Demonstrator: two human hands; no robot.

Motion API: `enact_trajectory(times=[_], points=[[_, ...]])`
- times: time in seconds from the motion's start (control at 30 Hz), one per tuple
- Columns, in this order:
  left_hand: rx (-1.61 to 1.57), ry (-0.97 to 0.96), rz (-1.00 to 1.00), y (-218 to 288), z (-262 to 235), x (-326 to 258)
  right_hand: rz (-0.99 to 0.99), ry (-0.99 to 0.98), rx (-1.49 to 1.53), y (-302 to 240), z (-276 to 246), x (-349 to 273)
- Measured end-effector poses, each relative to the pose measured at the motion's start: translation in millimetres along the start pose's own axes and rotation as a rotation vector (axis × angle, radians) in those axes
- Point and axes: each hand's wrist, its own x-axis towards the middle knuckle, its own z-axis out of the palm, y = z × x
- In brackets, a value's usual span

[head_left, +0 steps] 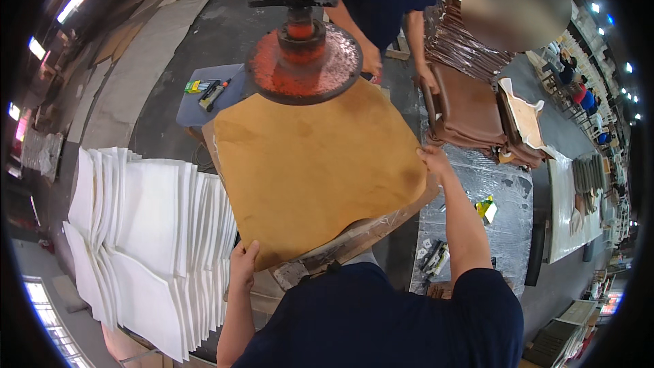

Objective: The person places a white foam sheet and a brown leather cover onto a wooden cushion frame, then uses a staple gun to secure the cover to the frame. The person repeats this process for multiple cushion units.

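A large tan sheet [313, 163], fabric-like with darker stains and rounded corners, lies over a board whose edge shows under its near side. My left hand [243, 264] grips the sheet's near left corner, thumb on top. My right hand [434, 162] pinches its right edge, fingers partly hidden. Above the far part of the sheet sits a round red metal press disc [306, 65] on a thick shaft; I cannot tell whether it touches the sheet.
White foam sheets [150, 225] stand stacked at left. A blue-grey stool [228, 92] holds a staple gun [212, 97]. At right, a co-worker's hand [428, 78] touches brown padded seats [470, 109]. Another staple gun [434, 259] lies on the plastic-covered table [507, 232].
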Motion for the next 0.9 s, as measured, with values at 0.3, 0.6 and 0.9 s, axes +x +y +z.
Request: enact_trajectory(times=[0.3, 0.6, 0.9], points=[[-0.002, 0.02, -0.001, -24, -13, -16, -0.191, 0.061, 0.029, 14, 1, -4], [-0.066, 0.006, 0.108, -39, -6, -7, -0.182, 0.186, 0.087, 31, 10, -9], [-0.047, 0.104, 0.175, -50, -6, -5, -0.271, 0.314, -0.038, 35, 24, 7]])
